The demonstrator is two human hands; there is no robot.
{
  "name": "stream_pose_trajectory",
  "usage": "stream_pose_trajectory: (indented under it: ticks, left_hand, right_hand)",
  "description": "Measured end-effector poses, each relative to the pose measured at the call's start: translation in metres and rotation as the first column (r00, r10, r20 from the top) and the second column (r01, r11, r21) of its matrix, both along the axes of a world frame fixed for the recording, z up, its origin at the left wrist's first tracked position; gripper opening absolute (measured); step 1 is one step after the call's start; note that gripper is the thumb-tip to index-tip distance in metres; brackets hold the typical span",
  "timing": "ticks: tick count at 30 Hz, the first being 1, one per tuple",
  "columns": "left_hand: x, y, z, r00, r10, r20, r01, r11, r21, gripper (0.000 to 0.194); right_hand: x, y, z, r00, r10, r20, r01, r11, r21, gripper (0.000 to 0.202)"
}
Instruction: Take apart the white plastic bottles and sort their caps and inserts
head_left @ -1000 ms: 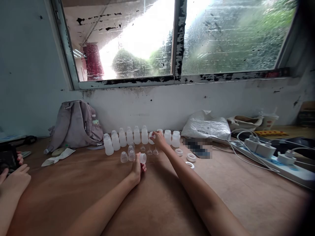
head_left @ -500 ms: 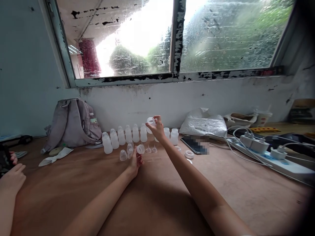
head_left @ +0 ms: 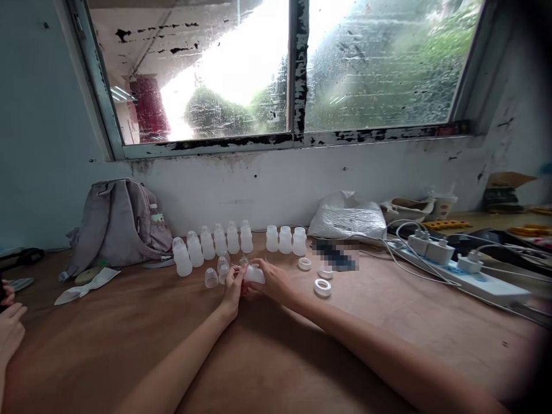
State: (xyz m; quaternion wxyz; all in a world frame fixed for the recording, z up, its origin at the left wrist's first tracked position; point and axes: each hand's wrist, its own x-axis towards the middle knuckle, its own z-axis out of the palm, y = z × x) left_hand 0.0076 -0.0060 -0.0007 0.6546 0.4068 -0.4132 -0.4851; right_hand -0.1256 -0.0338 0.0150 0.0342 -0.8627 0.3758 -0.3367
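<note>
In front of me, my right hand [head_left: 272, 282] is closed around a frosted white baby bottle [head_left: 254, 274] that lies tilted toward my left hand. My left hand [head_left: 233, 287] meets the bottle's mouth end, its fingers pinched on a white bottle collar that they mostly hide. Just past my fingers a clear nipple [head_left: 244, 260] partly shows. Beside my left hand stand clear caps [head_left: 211, 278]. Several capped bottles [head_left: 207, 244] form a row at the back left. Three uncapped bottles [head_left: 285, 240] stand right of them. Three white collar rings [head_left: 322, 287] lie to the right.
A grey backpack [head_left: 123, 224] and a white cloth strip [head_left: 88, 286] are on the left. Another person's hand [head_left: 11, 328] shows at the left edge. A silvery plastic bag [head_left: 351, 217], a blurred phone [head_left: 335, 256] and a power strip with chargers [head_left: 487, 282] are on the right.
My right hand has brought the bottle from the back row down to my left hand, where the two now meet. The view has shifted slightly to the right.
</note>
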Motion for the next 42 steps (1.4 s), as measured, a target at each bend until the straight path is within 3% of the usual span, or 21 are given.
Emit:
stream_pose_trajectory:
  ticks: [10,17,23,28,32,37,42]
  left_hand:
    - [0.002,-0.001,-0.003,0.994,-0.044,0.101,0.049,0.998,-0.047,0.035]
    - [0.009,-0.006,-0.003,0.994,0.017,0.104,-0.010,0.997,-0.071,0.035]
    - [0.010,-0.001,0.002,0.993,-0.097,0.065,0.101,0.994,-0.049,0.047]
    - [0.013,-0.002,0.004,0.997,-0.069,0.021,0.069,0.998,-0.004,0.033]
    - [0.016,-0.004,0.005,0.985,-0.173,-0.012,0.172,0.983,-0.059,0.029]
    - [0.015,-0.008,0.001,0.994,-0.094,-0.053,0.090,0.994,-0.064,0.034]
    - [0.015,-0.010,-0.003,0.991,-0.125,-0.039,0.118,0.981,-0.157,0.039]
  right_hand:
    - [-0.005,0.005,0.000,0.996,0.011,-0.089,-0.024,0.989,-0.149,0.041]
    - [-0.008,-0.002,-0.004,0.993,-0.066,-0.097,0.052,0.988,-0.145,0.046]
    - [-0.013,-0.005,0.000,0.996,-0.073,-0.057,0.067,0.993,-0.102,0.047]
    - [-0.012,-0.002,0.000,0.997,-0.035,-0.073,0.023,0.988,-0.154,0.044]
    - [-0.012,-0.003,0.000,0.992,-0.029,-0.122,0.008,0.985,-0.171,0.044]
    - [-0.012,-0.004,0.001,0.989,-0.048,-0.138,0.021,0.982,-0.190,0.046]
    - [-0.013,-0.003,0.003,0.981,-0.052,-0.184,0.013,0.979,-0.206,0.045]
